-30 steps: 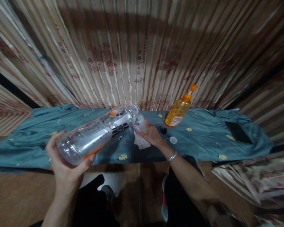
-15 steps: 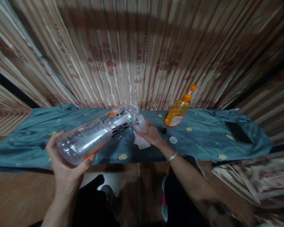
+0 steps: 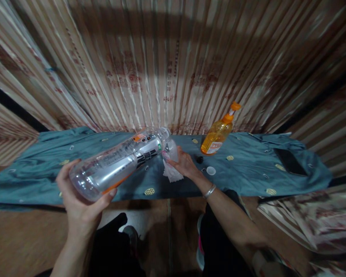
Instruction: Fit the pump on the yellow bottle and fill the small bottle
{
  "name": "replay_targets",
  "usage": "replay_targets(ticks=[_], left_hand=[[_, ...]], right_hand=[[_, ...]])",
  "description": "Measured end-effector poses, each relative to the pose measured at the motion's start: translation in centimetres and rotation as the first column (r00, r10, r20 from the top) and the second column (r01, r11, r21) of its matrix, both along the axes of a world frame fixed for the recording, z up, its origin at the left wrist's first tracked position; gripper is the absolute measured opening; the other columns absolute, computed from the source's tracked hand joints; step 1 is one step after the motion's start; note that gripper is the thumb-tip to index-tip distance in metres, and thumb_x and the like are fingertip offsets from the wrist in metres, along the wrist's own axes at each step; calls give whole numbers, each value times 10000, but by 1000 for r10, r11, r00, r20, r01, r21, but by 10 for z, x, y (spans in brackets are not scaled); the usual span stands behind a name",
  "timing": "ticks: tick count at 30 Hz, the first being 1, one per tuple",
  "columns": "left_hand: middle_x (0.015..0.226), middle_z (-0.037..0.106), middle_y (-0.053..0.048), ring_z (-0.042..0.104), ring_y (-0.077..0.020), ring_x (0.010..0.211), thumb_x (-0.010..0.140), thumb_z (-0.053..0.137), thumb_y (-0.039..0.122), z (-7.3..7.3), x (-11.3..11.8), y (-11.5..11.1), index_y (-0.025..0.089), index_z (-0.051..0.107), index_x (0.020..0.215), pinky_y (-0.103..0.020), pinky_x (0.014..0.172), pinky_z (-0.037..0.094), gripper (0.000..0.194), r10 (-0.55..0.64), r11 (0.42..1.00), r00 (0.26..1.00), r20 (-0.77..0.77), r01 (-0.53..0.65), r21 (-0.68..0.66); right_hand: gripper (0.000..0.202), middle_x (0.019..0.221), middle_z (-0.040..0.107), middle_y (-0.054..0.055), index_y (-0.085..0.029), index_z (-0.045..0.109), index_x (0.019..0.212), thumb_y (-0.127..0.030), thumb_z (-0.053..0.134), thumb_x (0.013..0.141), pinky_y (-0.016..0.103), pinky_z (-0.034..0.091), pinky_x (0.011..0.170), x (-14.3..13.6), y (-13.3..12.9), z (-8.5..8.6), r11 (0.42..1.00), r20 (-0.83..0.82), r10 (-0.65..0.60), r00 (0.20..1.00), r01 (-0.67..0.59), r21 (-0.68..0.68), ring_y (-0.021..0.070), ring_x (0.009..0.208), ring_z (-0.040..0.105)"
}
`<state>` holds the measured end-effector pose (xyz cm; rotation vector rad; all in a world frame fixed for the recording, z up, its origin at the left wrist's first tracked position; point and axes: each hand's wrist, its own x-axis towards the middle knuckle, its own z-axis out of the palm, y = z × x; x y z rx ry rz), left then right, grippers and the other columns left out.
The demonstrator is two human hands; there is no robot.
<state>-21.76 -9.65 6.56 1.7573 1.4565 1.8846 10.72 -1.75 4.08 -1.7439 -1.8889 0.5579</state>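
Note:
My left hand (image 3: 80, 204) is wrapped round the base of a large clear plastic bottle (image 3: 118, 165) with a silver and orange label. The bottle is tilted, its uncapped neck pointing to the upper right. Just under that mouth, a small clear bottle (image 3: 171, 150) is gripped by my right hand (image 3: 184, 163), which wears a silver bracelet (image 3: 209, 191). A crumpled white tissue (image 3: 172, 174) lies below the small bottle. Whether the two bottle mouths touch, I cannot tell. No liquid is clearly visible in the large bottle.
An orange pump bottle (image 3: 217, 134) with yellow-orange liquid stands right of my right hand. Near it lie a small black cap (image 3: 200, 159) and a white cap (image 3: 210, 171). A dark phone (image 3: 290, 161) rests at the right on the teal cloth (image 3: 248, 177). Striped curtains (image 3: 173, 69) hang behind.

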Motion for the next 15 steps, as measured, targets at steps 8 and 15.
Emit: replay_targets(ticks=[8, 15], left_hand=[[1437, 611, -82, 637, -372, 1276, 440, 1036, 529, 3, 3, 1, 339, 605, 1445, -606, 1171, 501, 1110, -14, 1000, 999, 48, 15, -6], [1418, 604, -83, 643, -383, 1271, 442, 1026, 556, 4, 3, 2, 332, 589, 1438, -610, 1146, 528, 1110, 5, 1000, 1000, 13, -5, -10]], right_hand=[[553, 1306, 817, 132, -202, 572, 1476, -304, 826, 996, 366, 604, 1032, 0, 0, -1, 1000, 3, -8, 1000, 8, 2, 313, 1251, 800], [522, 1273, 820, 131, -195, 585, 1434, -309, 839, 992, 349, 603, 1008, -1, -1, 2, 1000, -2, -16, 1000, 16, -16, 311, 1240, 805]])
